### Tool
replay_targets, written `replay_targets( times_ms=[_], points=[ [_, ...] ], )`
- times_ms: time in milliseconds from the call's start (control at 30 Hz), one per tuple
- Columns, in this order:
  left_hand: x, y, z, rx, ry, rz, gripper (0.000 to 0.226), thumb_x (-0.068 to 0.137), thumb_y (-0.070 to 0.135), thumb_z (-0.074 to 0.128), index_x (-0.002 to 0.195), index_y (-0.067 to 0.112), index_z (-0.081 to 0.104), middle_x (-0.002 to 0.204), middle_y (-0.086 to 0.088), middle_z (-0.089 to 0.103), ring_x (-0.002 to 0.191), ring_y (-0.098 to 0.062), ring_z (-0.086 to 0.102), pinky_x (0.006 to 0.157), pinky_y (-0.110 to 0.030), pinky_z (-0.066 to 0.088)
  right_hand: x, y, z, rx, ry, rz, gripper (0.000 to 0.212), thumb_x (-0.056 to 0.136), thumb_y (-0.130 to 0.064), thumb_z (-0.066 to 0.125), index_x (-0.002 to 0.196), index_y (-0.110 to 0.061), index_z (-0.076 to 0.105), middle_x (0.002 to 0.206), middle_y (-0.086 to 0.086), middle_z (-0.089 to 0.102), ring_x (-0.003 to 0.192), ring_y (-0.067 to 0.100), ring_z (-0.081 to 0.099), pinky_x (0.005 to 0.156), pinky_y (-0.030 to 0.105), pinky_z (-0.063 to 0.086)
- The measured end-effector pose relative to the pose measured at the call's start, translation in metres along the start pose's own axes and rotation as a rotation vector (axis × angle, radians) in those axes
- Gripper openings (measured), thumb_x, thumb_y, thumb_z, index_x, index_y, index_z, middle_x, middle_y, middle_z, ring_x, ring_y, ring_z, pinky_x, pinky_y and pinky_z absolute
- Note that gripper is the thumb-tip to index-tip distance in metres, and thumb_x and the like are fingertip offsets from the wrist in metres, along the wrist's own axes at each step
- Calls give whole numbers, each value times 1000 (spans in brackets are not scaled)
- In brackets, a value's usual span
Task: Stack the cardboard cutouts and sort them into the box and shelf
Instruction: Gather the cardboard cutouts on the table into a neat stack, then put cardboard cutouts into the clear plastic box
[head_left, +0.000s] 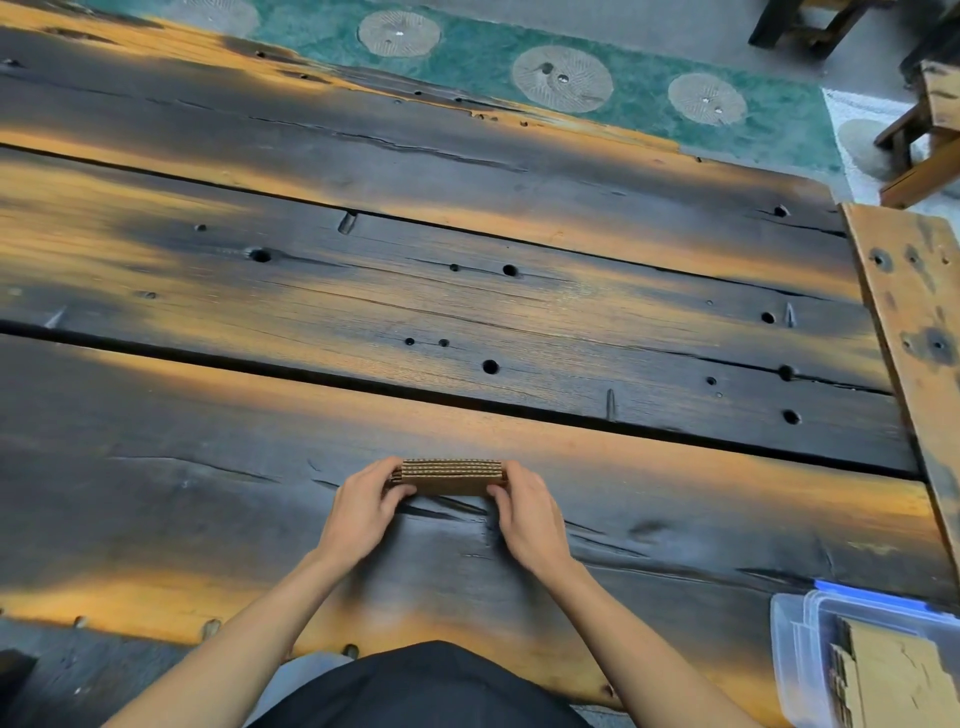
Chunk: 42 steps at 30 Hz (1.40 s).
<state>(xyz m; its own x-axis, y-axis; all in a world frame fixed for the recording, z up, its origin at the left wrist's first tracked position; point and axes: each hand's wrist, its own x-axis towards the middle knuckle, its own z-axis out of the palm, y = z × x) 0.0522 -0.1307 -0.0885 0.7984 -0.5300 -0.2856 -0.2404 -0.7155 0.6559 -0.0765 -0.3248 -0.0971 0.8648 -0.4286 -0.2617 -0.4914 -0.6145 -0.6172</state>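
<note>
- Cardboard cutouts (451, 475): a small bundle of corrugated pieces stands on edge on the dark wooden table (467, 291), on the near plank, directly in front of the person. Layered fluted edges face up; the exact piece count cannot be told.
- Left hand (363, 506): pressed against the left end of the bundle, thumb on the near face, fingers wrapped over the far side.
- Right hand (527, 512): pressed against the right end in the same manner. The bundle is squeezed between both hands; neither hand is spread.
- Plastic box (810, 654): clear, with a blue-trimmed rim, at the near right corner of the table and well apart from the bundle. It already holds brown cardboard sheets (883, 675). No shelf is identifiable in view.
- Step judged: squaring the stack before it is carried off.
- Risk: end pressure only. If the squeeze slackens during a lift, middle pieces may slide out and drop, since nothing supports them from beneath.
- Risk: over-squeezing could bow the bundle and fan the pieces apart.
- Risk: the left end looks slightly ragged; uneven pieces may catch on the box rim or on the sheets already inside.
- Risk: the gap between planks (467, 400) lies just beyond the bundle; a loose thin piece could lodge on edge there.
- Risk: the box sits close to the table's edge; a firm drop-in may shift it.
</note>
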Motion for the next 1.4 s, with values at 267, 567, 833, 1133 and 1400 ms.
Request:
replay_targets(
  times_ms=[267, 567, 833, 1133, 1400],
  points=[
    [-1, 11, -14, -369, -46, -186, 33, 85, 11, 79, 115, 1, 69, 111, -19, 73, 106, -30, 68, 99, -39, 51, 2, 5, -19, 275, -88, 52, 18, 102, -20, 58, 117, -13, 56, 106, 8, 73, 102, 23, 66, 91, 40, 52],
    [-9, 29, -16, -743, -169, -198, 14, 88, 5, 76, 100, 10, 76, 88, -2, 83, 80, -10, 78, 65, -21, 61, -23, -5, -49, 648, -6, 207, 22, 103, -9, 55, 123, -1, 60, 104, 1, 69, 83, -5, 66, 77, 14, 52],
    [-26, 43, -17, -743, -296, -156, 12, 87, 12, 78, 96, 21, 79, 89, 0, 83, 80, -8, 78, 64, -20, 61, -71, -10, -51, 740, 132, 309, 23, 103, -12, 56, 122, -2, 63, 107, 6, 70, 84, 1, 64, 70, 10, 50],
    [-60, 51, -3, -772, -457, -151, 16, 86, 13, 78, 95, 24, 83, 99, 1, 83, 90, -14, 79, 68, -24, 63, -146, -4, -52, 1020, 321, 483, 15, 92, -14, 74, 106, -9, 73, 99, 7, 77, 83, 9, 72, 65, 18, 55],
    [-94, 78, 33, -718, -573, -103, 14, 87, 10, 77, 95, 19, 83, 94, -1, 83, 80, -7, 78, 61, -20, 59, -219, 23, -51, 1257, 421, 581, 28, 94, -12, 71, 121, -4, 70, 114, 12, 76, 105, 21, 73, 88, 35, 60]
  ],
)
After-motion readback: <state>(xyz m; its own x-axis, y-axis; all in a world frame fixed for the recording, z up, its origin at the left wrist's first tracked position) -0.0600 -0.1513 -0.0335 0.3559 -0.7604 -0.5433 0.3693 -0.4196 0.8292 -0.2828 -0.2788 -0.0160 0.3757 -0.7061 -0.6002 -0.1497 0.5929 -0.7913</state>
